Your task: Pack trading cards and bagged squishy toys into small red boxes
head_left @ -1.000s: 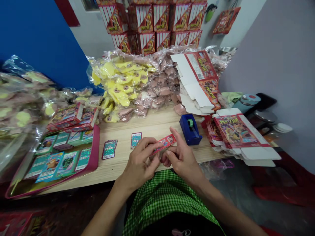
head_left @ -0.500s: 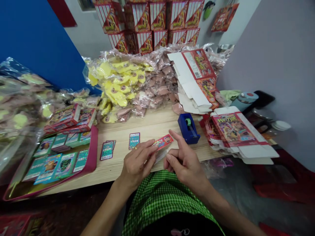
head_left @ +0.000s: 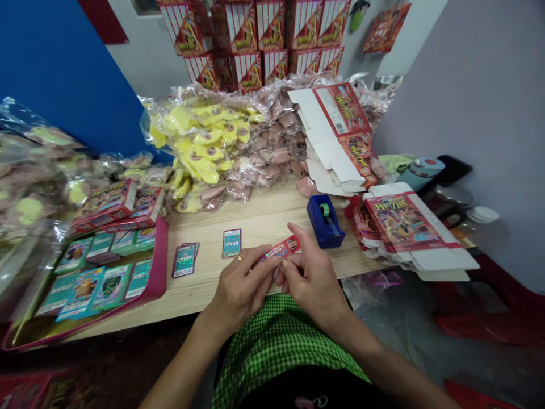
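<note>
My left hand (head_left: 242, 287) and my right hand (head_left: 313, 275) meet over the near edge of the wooden table (head_left: 259, 218). Both pinch a small flat red printed carton (head_left: 283, 249), tilted up to the right. The left fingers grip its lower left end; the right thumb and fingers close on its middle, the index finger along its upper edge. A blue tape dispenser (head_left: 326, 220) stands just beyond the right hand. Two small teal card packs (head_left: 232, 243) (head_left: 184, 259) lie on the table ahead of the left hand.
A pink tray (head_left: 159, 272) of teal card packs sits at left, red boxes (head_left: 114, 205) behind it. Bags of yellow and pink toys (head_left: 221, 142) fill the back. Stacks of flat red cartons (head_left: 402, 224) lie at right. A green checked cloth (head_left: 281, 341) covers my lap.
My right hand, which had opened and lifted off the carton half a second ago, has closed on it again. The carton sits slightly lower and nearer the table edge.
</note>
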Available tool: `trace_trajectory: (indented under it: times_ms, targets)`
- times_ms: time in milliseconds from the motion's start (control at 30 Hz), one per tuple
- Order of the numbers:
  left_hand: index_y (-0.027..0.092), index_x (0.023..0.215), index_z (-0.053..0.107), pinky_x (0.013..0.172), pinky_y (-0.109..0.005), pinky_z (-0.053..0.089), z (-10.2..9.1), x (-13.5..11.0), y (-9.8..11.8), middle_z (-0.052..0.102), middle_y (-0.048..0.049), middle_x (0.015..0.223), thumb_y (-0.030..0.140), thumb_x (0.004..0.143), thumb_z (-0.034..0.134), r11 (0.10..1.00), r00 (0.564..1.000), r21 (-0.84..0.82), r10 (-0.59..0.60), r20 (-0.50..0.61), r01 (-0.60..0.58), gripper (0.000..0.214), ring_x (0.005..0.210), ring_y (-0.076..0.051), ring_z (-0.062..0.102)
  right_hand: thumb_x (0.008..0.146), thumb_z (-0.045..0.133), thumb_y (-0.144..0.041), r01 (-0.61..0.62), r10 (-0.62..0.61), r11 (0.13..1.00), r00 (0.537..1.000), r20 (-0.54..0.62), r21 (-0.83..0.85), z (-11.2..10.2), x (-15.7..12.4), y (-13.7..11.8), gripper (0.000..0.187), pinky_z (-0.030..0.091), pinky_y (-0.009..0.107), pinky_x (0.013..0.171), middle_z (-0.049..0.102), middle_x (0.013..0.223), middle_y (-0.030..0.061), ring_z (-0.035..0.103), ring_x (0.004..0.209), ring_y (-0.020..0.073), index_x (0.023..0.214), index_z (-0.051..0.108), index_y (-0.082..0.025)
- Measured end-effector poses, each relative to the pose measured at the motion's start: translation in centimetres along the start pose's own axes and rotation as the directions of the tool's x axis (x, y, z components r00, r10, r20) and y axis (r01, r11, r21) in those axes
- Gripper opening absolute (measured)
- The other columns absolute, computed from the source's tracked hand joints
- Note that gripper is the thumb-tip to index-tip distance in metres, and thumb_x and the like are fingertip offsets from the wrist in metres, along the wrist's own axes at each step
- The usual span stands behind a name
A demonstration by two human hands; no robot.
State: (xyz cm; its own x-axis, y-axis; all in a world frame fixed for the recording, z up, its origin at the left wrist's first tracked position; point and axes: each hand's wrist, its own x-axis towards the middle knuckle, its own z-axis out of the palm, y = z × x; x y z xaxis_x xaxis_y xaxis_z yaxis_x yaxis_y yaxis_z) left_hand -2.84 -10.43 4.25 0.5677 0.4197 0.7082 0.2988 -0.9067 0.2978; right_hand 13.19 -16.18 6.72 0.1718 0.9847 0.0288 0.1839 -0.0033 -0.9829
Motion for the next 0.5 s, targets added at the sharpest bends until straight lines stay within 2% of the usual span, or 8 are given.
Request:
trace_trajectory:
  times_ms: [200, 267, 367, 433, 467, 500]
  targets:
    - [0.016, 0.108, 0.067, 0.084, -0.03, 0.057, -1.2, 2.4, 0.2, 0.069, -0.0097, 0.109, 0.014, 0.095, 0.062, 0.957, 0.973, -0.193, -0.191, 0.131, 0.214, 0.013, 0.099, -0.018, 0.067, 0.09, 0.051, -0.018, 0.076, -0.077, 0.997, 0.995, -0.056, -0.012, 0.9, -0.3, 1.3, 0.075, 0.049, 0.029, 0.06, 0.066, 0.07, -0.0017, 0.062, 0.063, 0.0169, 0.159, 0.022, -0.012]
    - [0.017, 0.097, 0.067, 0.078, -0.029, 0.055, -1.2, 3.4, 0.0, 0.069, -0.0057, 0.097, 0.019, 0.095, 0.065, 0.937, 0.953, -0.214, -0.24, 0.183, 0.277, 0.003, 0.089, -0.016, 0.066, 0.09, 0.051, -0.019, 0.091, -0.09, 0.996, 0.993, -0.079, 0.005, 1.2, -0.4, 1.8, 0.075, 0.049, 0.029, 0.059, 0.067, 0.072, -0.0007, 0.062, 0.064, 0.0172, 0.159, 0.022, -0.012]
    - [0.018, 0.086, 0.063, 0.07, -0.026, 0.051, -1.3, 4.4, -0.5, 0.066, -0.0005, 0.081, 0.022, 0.096, 0.064, 0.943, 0.945, -0.17, -0.247, 0.215, 0.285, 0.011, 0.074, -0.014, 0.062, 0.091, 0.049, -0.019, 0.063, -0.063, 0.998, 0.997, -0.045, -0.014, 0.8, -0.4, 2.1, 0.079, 0.05, 0.03, 0.058, 0.068, 0.07, -0.0007, 0.063, 0.059, 0.0185, 0.162, 0.014, -0.011]
    - [0.019, 0.087, 0.063, 0.065, -0.025, 0.048, -1.6, 4.4, -1.0, 0.065, 0.0003, 0.079, 0.022, 0.096, 0.061, 0.95, 0.949, -0.112, -0.271, 0.158, 0.29, 0.01, 0.07, -0.013, 0.06, 0.093, 0.048, -0.019, 0.028, -0.034, 0.986, 0.999, -0.036, -0.163, -0.3, -0.2, 2.3, 0.078, 0.051, 0.033, 0.059, 0.069, 0.067, 0.0004, 0.062, 0.056, 0.0205, 0.162, 0.015, -0.01]
    - [0.019, 0.089, 0.063, 0.063, -0.024, 0.047, -1.9, 4.1, -1.2, 0.065, 0.0003, 0.08, 0.023, 0.096, 0.061, 0.939, 0.941, -0.093, -0.323, 0.098, 0.331, 0.009, 0.068, -0.012, 0.059, 0.093, 0.046, -0.019, 0.028, -0.047, 0.956, 0.997, -0.059, -0.292, -1.2, 0.2, 2.5, 0.073, 0.052, 0.036, 0.063, 0.071, 0.071, 0.0031, 0.064, 0.06, 0.0223, 0.161, 0.021, -0.01]
    - [0.019, 0.091, 0.063, 0.061, -0.023, 0.047, -2.1, 3.6, -1.4, 0.065, 0.0006, 0.079, 0.024, 0.096, 0.061, 0.909, 0.914, -0.102, -0.404, 0.027, 0.405, 0.008, 0.066, -0.012, 0.058, 0.093, 0.045, -0.017, 0.04, -0.088, 0.893, 0.992, -0.088, -0.448, -2.1, 0.7, 2.8, 0.068, 0.054, 0.039, 0.069, 0.073, 0.079, 0.0076, 0.067, 0.069, 0.025, 0.159, 0.031, -0.01]
